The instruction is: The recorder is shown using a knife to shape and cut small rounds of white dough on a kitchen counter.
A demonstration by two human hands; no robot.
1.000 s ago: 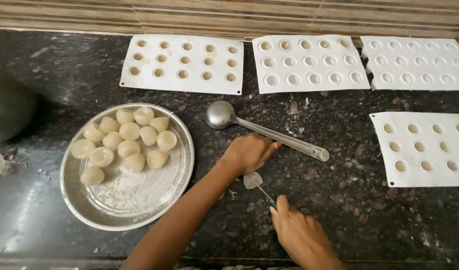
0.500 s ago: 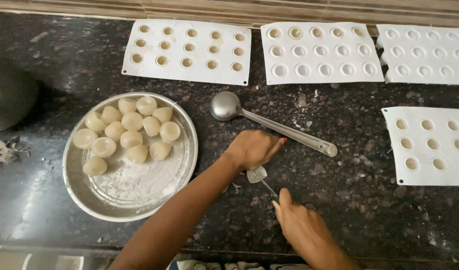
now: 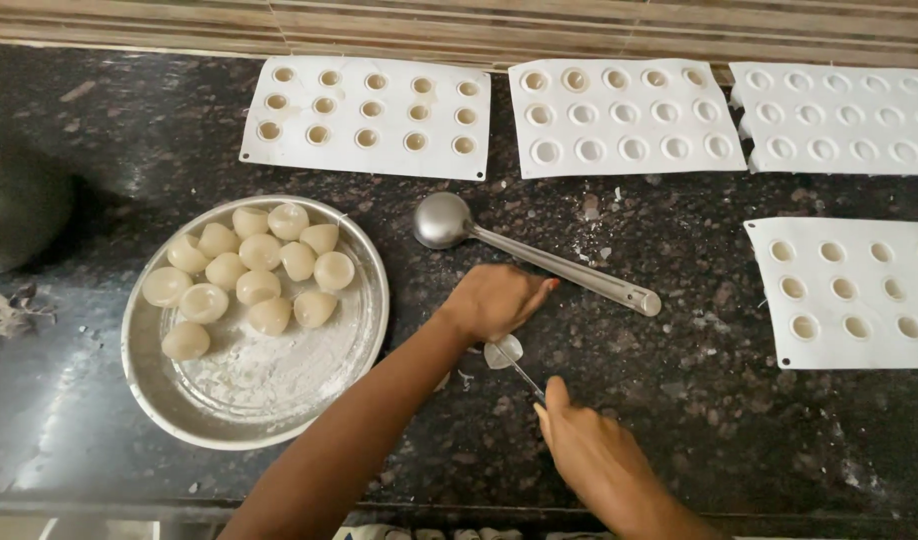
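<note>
Little has shifted since earlier — your left hand (image 3: 494,300) stays cupped over a pale piece (image 3: 503,351) at frame centre, your right hand (image 3: 584,450) gripping a thin tool (image 3: 524,376) against it, 13 shaped balls (image 3: 251,275) plated at left.

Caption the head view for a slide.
Left hand steadies a dough shell; right hand works it with a thin tool.

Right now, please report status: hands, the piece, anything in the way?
Left hand pressing on small pale piece. Right hand holding thin tool against it. Ladle just behind.
</note>
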